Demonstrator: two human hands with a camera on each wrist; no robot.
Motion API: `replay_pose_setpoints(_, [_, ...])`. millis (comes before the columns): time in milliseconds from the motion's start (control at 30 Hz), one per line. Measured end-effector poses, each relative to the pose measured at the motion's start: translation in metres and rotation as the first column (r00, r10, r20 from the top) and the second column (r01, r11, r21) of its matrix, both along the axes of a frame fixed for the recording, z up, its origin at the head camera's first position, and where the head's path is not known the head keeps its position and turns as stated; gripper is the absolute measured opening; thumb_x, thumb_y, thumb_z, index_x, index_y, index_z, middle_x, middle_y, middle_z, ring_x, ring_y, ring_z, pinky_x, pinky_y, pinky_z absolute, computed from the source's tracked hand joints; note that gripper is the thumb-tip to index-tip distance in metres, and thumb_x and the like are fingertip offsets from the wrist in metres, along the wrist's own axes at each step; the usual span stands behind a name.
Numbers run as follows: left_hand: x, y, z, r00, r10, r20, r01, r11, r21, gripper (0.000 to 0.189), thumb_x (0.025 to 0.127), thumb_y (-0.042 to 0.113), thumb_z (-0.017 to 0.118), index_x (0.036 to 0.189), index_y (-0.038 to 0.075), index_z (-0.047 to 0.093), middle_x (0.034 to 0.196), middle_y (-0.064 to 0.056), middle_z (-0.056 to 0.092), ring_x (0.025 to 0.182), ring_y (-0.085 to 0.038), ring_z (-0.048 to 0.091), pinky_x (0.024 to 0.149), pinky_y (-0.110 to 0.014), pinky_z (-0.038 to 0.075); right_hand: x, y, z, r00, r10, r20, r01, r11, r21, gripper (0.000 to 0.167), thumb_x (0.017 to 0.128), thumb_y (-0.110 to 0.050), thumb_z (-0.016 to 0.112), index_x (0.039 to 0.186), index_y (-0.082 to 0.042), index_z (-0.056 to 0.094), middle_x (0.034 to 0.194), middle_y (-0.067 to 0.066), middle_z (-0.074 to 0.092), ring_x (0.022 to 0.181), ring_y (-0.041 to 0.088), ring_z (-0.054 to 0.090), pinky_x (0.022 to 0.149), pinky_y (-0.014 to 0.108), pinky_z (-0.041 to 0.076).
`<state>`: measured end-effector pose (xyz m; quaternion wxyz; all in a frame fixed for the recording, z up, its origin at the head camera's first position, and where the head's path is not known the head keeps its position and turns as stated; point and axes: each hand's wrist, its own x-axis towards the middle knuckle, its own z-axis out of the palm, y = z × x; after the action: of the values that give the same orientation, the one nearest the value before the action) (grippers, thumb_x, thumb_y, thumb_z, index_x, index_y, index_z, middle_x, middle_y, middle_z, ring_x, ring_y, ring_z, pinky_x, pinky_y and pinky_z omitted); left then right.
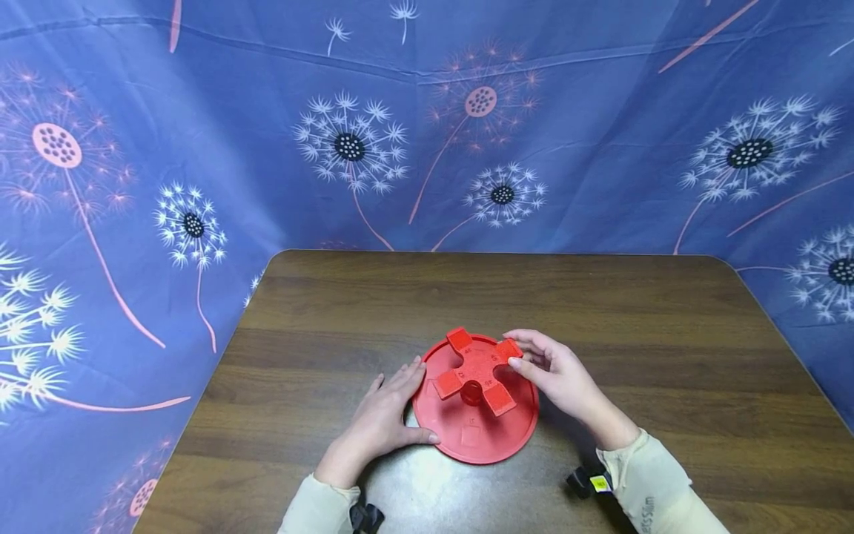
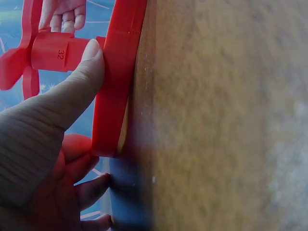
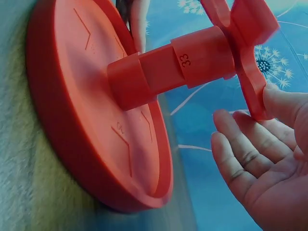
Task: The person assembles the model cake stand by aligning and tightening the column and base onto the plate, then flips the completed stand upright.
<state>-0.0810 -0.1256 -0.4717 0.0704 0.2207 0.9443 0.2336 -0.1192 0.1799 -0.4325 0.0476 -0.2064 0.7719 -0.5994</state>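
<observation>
Away from the desk's (image 1: pixel 614 297) back edge, the right hand (image 1: pixel 559 373) pinches one four-armed red plastic cross (image 1: pixel 480 363); the spread left hand (image 1: pixel 385 415) touches one round red plate (image 1: pixel 497 439).

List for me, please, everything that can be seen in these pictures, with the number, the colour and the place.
Round dish: 1, red, rimmed, between the two grips
Column: 1, red, numbers 32 and 33 on its sides, between the dish and the four-armed piece
Four-armed piece: 1, red, at the column's top
Table: 1, brown wood grain, under the work
Backdrop cloth: 1, blue with white and pink dandelions, behind and beside the table
Wrist devices: 2, black, one at each wrist; the right one bears a yellow label
Sleeves: 2, pale cream, on both forearms
Left grip: 1, bare hand, holding the dish's rim
Right grip: 1, bare hand, pinching one arm of the four-armed piece
</observation>
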Motion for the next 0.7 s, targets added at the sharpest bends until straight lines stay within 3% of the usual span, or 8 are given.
replay_pose_setpoints(200, [0.0, 0.0, 0.001, 1.0, 0.001, 0.0, -0.001, 1.0, -0.011, 0.111, 0.067, 0.062, 0.079, 0.154, 0.011, 0.03, 0.16, -0.005, 0.025, 0.143, -0.029, 0.031, 0.112, -0.061, 0.021, 0.011, 0.004, -0.001, 0.994, -0.079, -0.073, 0.083, 0.995, 0.05, 0.035, 0.085, 0.0, 0.072, 0.118, 0.003, 0.06, 0.101, 0.015, 0.069, 0.08, 0.014, 0.066, 0.071, 0.022, 0.054])
replay_pose_setpoints(433, [-0.001, 0.0, 0.001, 1.0, 0.001, 0.006, -0.001, 1.0, -0.013, 0.112, 0.067, 0.062, 0.079, 0.155, 0.014, 0.028, 0.16, -0.004, 0.025, 0.143, -0.028, 0.03, 0.113, -0.06, 0.019, 0.026, 0.002, 0.002, 0.984, -0.132, -0.116, 0.142, 0.987, 0.077, 0.033, 0.08, -0.004, 0.079, 0.11, -0.004, 0.064, 0.093, 0.006, 0.071, 0.077, 0.012, 0.067, 0.069, 0.023, 0.055])
replay_pose_setpoints(700, [-0.001, 0.0, 0.001, 1.0, -0.002, -0.008, 0.002, 1.0, -0.008, 0.11, 0.067, 0.062, 0.079, 0.153, 0.013, 0.032, 0.159, -0.005, 0.026, 0.143, -0.028, 0.031, 0.112, -0.06, 0.021, 0.041, -0.002, -0.003, 0.97, -0.108, -0.217, 0.137, 0.983, 0.123, 0.036, 0.076, -0.005, 0.082, 0.109, -0.011, 0.068, 0.089, -0.002, 0.073, 0.074, 0.009, 0.068, 0.067, 0.024, 0.055])
